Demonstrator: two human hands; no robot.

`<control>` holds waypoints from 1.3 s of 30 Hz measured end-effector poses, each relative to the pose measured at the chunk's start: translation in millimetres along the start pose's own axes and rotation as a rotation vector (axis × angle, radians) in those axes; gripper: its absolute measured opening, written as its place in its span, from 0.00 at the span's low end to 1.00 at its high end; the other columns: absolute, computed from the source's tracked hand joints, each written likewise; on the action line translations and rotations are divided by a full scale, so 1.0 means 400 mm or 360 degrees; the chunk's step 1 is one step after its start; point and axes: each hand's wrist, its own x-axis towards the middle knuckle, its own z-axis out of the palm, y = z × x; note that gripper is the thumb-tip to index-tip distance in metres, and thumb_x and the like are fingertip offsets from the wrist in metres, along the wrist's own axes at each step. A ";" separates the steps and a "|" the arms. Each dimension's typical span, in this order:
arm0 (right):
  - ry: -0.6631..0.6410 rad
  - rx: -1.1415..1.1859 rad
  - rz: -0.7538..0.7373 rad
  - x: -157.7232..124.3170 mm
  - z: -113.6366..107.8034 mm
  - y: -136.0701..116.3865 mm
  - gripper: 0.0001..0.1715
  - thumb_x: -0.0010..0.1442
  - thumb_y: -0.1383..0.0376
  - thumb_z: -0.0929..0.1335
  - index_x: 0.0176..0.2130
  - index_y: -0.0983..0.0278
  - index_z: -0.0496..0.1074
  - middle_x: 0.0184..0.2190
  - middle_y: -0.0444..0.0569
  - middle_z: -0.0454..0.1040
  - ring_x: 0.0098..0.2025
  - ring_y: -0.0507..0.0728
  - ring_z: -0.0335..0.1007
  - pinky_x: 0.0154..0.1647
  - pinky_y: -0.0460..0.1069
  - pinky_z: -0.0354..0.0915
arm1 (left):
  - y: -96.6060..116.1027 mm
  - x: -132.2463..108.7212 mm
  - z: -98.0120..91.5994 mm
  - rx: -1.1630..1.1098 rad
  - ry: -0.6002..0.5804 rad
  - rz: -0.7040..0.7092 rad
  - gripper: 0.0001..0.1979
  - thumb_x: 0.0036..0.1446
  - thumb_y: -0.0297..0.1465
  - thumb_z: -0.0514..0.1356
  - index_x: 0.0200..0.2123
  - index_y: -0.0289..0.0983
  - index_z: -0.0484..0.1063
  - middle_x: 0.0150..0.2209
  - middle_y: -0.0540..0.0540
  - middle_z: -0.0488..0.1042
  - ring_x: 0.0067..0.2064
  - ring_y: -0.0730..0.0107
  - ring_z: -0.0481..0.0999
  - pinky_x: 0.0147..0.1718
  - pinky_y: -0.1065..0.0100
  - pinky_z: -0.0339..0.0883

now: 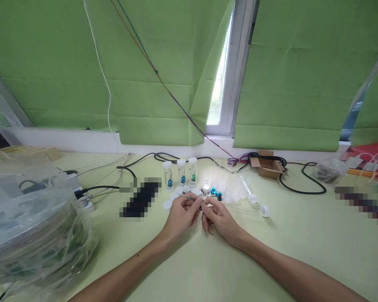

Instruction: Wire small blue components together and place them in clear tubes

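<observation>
My left hand (182, 214) and my right hand (217, 214) meet over the pale green table (189, 268), fingers pinched together on a small part with thin metal legs (200, 202); what it is exactly is too small to tell. Just beyond the fingers lie several white caps (168, 204) and small blue parts (214, 192). Three upright clear tubes (181, 173) with white caps stand behind, each holding a small blue or green part. To the right lie empty clear tubes (247, 189) on their sides and a loose white cap (264, 210).
A plastic-wrapped stack (31, 226) fills the left edge. A blurred dark object (141, 200) lies left of my hands. Black cables (299, 184), a small cardboard box (267, 165) and a bag (329, 171) sit at the back, under green curtains (164, 71). A red item (373, 155) is far right.
</observation>
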 end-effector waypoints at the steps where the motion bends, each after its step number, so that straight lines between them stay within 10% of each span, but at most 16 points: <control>1: 0.0003 -0.0007 -0.0001 0.000 0.000 -0.001 0.22 0.64 0.47 0.63 0.34 0.62 0.63 0.15 0.38 0.67 0.15 0.48 0.57 0.17 0.43 0.56 | 0.000 0.000 0.000 -0.0004 -0.0010 -0.0008 0.16 0.58 0.44 0.60 0.30 0.36 0.69 0.15 0.55 0.62 0.16 0.79 0.60 0.14 0.76 0.51; 39: 0.0206 -0.0065 -0.0168 -0.005 0.011 0.010 0.16 0.63 0.52 0.66 0.35 0.61 0.61 0.15 0.34 0.62 0.14 0.47 0.56 0.15 0.42 0.57 | 0.011 -0.007 -0.004 0.0271 -0.0108 0.0009 0.25 0.61 0.47 0.54 0.19 0.37 0.61 0.14 0.56 0.55 0.17 0.78 0.53 0.20 0.70 0.47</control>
